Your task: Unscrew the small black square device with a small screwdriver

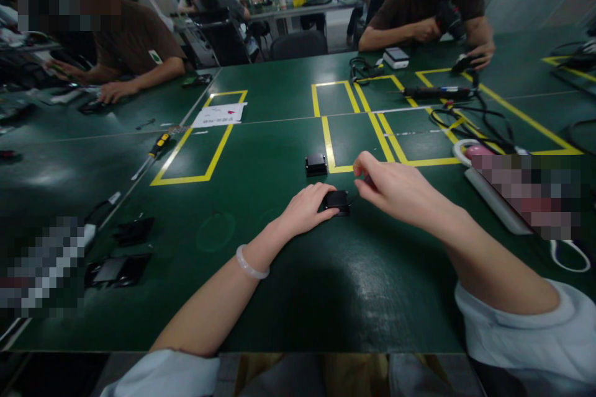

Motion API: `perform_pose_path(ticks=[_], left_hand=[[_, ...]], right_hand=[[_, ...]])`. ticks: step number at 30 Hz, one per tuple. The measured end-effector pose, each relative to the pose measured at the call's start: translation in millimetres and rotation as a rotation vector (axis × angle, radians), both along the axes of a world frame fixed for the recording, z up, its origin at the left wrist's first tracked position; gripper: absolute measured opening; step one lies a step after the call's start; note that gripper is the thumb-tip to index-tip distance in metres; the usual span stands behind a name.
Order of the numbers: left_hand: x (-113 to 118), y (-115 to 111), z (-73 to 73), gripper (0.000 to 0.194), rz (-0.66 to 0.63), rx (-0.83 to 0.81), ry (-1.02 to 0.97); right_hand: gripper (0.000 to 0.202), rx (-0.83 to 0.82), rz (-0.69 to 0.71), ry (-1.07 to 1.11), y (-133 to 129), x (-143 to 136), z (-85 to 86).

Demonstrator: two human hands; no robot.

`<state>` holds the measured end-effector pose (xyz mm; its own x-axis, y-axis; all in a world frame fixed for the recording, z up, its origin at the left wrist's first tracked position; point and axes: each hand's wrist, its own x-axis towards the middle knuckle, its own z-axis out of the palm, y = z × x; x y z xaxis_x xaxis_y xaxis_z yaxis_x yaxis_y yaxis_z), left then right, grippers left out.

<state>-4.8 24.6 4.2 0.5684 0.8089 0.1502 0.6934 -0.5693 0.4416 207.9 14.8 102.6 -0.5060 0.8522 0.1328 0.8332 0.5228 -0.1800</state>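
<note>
On the green table, my left hand [310, 206] holds a small black block-shaped part [337, 200], thumb on the near side and fingers over its far left edge. Close by on the right, my right hand [391, 185] is closed in a pinch. A thin dark tool [354, 196] runs from its fingers toward the right side of the part; most of it is hidden in the hand, so its kind cannot be made out. A second, similar black part [316, 164] sits just beyond my left hand, untouched.
Yellow tape outlines [326, 136] mark the table. A yellow-black screwdriver [159, 145] and black parts [118, 270] lie left. At right are a partly blurred pink object [521, 192], cables [493, 121] and a pen-shaped black tool [437, 93]. Two people work across the table, one holding a drill [451, 20].
</note>
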Motion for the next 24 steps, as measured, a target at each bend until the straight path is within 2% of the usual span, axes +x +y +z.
perform_pose_path(ticks=[24], left_hand=[[0.6,1.1,-0.1,0.037,0.007,0.000,-0.001]], right_hand=[[0.017,0.035,0.034,-0.047,-1.8,-1.9,-0.5]])
